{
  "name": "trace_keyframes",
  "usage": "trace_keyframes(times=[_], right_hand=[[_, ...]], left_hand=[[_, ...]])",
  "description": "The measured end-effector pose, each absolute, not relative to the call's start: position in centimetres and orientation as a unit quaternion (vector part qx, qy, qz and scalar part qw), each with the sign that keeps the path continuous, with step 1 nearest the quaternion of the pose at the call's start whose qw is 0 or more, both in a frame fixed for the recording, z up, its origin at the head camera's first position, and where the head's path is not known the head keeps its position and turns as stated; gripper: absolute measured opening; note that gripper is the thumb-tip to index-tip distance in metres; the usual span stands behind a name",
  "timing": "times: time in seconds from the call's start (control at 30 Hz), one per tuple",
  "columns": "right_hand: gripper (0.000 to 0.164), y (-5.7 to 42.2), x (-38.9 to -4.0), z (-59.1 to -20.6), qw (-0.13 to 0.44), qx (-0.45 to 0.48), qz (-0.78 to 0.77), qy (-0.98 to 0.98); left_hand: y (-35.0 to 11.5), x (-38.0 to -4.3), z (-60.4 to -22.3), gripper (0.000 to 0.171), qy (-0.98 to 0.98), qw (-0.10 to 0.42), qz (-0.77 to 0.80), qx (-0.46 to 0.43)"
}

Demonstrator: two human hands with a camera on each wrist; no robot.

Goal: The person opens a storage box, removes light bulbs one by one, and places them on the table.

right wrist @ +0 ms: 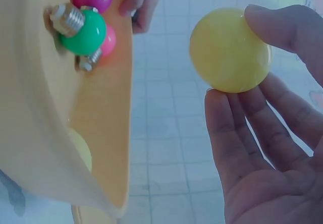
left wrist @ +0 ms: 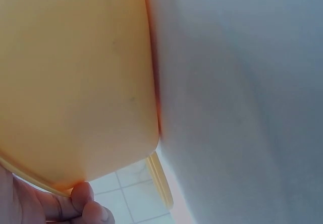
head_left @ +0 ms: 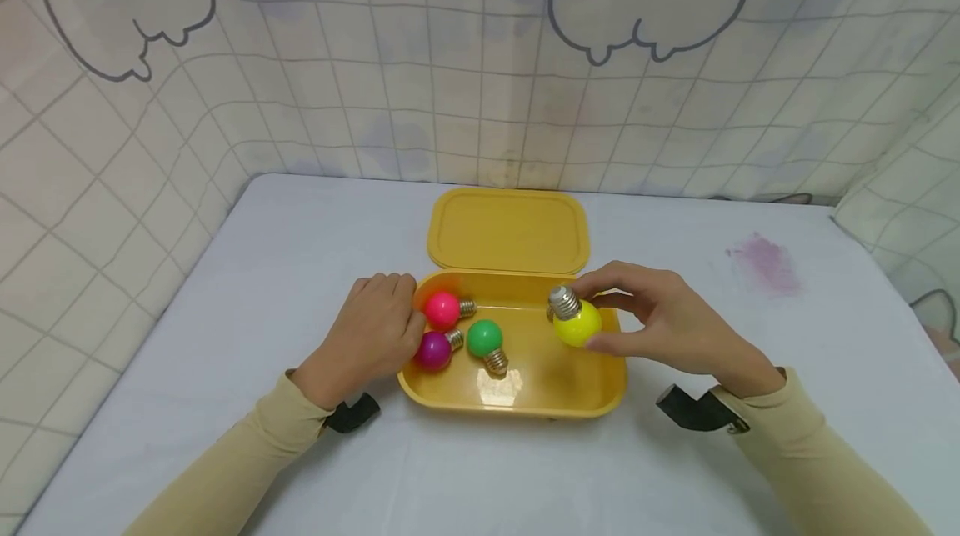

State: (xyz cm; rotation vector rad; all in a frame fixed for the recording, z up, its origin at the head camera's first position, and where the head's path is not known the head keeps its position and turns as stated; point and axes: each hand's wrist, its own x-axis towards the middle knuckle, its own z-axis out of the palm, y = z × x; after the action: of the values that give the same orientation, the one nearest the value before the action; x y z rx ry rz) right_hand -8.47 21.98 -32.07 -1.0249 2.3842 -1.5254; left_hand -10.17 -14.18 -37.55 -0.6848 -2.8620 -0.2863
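My right hand (head_left: 667, 319) pinches a yellow light bulb (head_left: 577, 326) between thumb and fingertips, over the right part of a yellow plastic box (head_left: 525, 398). In the head view its metal screw base points up. On the box's left rim my left hand (head_left: 375, 328) grips with curled fingers; the left wrist view shows its fingertips (left wrist: 83, 196) at that rim. Inside the box, close to the left hand, lie a pink bulb (head_left: 442, 311) and a purple bulb (head_left: 433, 351). A green bulb (head_left: 485, 339) rests right of them, base toward me.
A flat yellow lid (head_left: 510, 229) lies right behind the box on the white-covered table (head_left: 315, 227). A rounded pale yellow shape (right wrist: 81, 151) shows partly behind the box wall. Checked cloth (head_left: 480, 102) hangs at the back and sides. A pink stain (head_left: 765, 261) marks the right side.
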Motion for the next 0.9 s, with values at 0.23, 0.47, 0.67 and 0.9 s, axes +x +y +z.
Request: trace_keyframes(times=[0.23, 0.47, 0.67, 0.9], right_hand=[[0.054, 23.8, -8.9, -31.8, 0.033, -0.338, -0.509, 0.791], [0.053, 25.7, -9.6, -31.9, 0.014, -0.322, -0.540, 0.778], [0.052, 27.1, -10.2, -32.5, 0.009, -0.275, -0.543, 0.793], [0.050, 28.5, -10.9, -33.7, 0.010, -0.231, -0.565, 0.792]], left_hand=[[-14.3, -10.3, -37.7, 0.013, -0.963, 0.092, -0.098, -0.234], [-14.4, -10.4, -37.7, 0.012, -0.964, 0.083, -0.107, -0.229], [-14.3, -10.3, -37.7, 0.013, -0.964, 0.082, -0.109, -0.228], [-14.2, -10.4, -37.7, 0.012, -0.963, 0.082, -0.111, -0.230]])
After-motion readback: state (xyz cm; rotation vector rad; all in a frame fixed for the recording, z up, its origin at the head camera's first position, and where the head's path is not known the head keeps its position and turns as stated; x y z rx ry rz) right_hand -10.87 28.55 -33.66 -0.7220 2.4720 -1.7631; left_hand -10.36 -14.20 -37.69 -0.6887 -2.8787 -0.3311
